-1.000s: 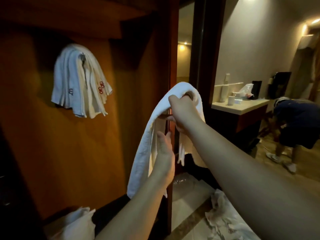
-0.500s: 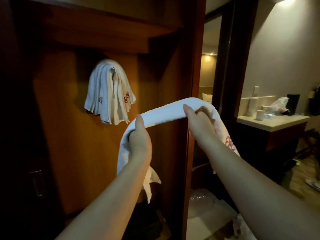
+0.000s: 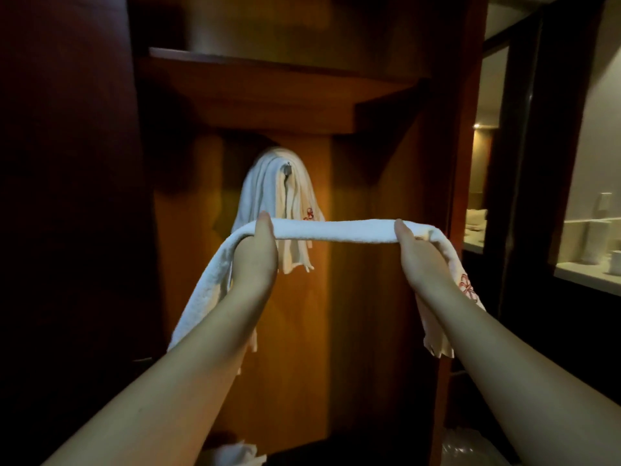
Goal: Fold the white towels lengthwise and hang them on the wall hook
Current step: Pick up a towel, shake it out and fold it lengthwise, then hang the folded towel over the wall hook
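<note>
A wooden wardrobe alcove [image 3: 369,264] fills the view, with a shelf [image 3: 268,85] across its top. On the alcove's back panel, below the shelf, several white towels [image 3: 268,196] hang bunched over a metal wall hook [image 3: 286,169]. In front of them, a person stretches a folded white towel [image 3: 336,230] level between two outstretched arms, its ends drooping outside each wrist; a red embroidered emblem [image 3: 467,287] shows on the right end. The left hand [image 3: 257,250] grips the towel with fingers curled around it, thumb on top. The right hand [image 3: 416,260] grips it likewise. At the right edge, a pale desk [image 3: 584,277] carries a white cup [image 3: 615,262].
</note>
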A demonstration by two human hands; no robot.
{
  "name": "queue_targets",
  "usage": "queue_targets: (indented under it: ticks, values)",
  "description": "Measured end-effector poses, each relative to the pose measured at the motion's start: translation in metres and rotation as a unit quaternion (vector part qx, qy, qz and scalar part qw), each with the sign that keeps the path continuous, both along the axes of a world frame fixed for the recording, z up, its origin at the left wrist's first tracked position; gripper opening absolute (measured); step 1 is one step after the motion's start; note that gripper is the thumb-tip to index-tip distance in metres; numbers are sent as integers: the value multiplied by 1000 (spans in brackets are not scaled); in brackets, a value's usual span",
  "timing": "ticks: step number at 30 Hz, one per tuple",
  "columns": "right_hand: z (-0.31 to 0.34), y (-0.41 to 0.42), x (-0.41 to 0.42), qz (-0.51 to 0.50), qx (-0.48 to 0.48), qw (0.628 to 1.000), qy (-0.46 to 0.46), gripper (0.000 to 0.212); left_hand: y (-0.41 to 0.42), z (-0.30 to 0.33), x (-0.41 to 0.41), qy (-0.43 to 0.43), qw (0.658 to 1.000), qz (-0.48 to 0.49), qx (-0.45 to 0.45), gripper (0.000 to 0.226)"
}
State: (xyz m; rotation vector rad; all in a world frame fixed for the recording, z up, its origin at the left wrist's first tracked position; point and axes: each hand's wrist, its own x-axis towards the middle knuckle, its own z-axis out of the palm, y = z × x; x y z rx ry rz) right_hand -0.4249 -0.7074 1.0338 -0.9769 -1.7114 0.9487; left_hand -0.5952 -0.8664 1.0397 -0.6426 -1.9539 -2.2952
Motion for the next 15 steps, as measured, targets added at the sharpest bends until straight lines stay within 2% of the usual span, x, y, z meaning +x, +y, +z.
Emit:
queue_targets:
  ticks: [3, 11, 15]
  values:
    - [14, 9, -31, 13, 5, 1000, -7, 77, 6, 10, -35, -6, 1000, -4, 12, 45]
    - [57, 32, -118, 39, 8, 996, 77, 72, 29, 50, -132, 64, 997, -14, -43, 60]
    - [82, 47, -149, 56, 17, 997, 50, 76, 45, 76, -167, 86, 995, -3, -53, 66]
